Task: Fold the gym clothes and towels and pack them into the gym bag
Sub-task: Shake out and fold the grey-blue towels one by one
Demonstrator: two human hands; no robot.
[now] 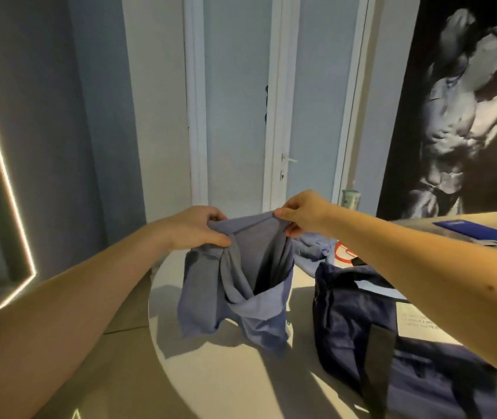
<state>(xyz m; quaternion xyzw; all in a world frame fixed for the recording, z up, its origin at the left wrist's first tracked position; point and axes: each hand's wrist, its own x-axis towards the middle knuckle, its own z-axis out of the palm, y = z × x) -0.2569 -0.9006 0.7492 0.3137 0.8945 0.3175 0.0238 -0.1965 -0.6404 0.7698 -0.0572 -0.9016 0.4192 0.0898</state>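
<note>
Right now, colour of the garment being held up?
The garment is plain blue-grey; head view.

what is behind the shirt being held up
Behind the shirt, a crumpled blue cloth lies on the table, near the bag. The shirt hides the table directly behind it.

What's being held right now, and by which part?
A blue-grey garment, pinched along its top edge: left hand at the left end, right hand at the right end.
</note>
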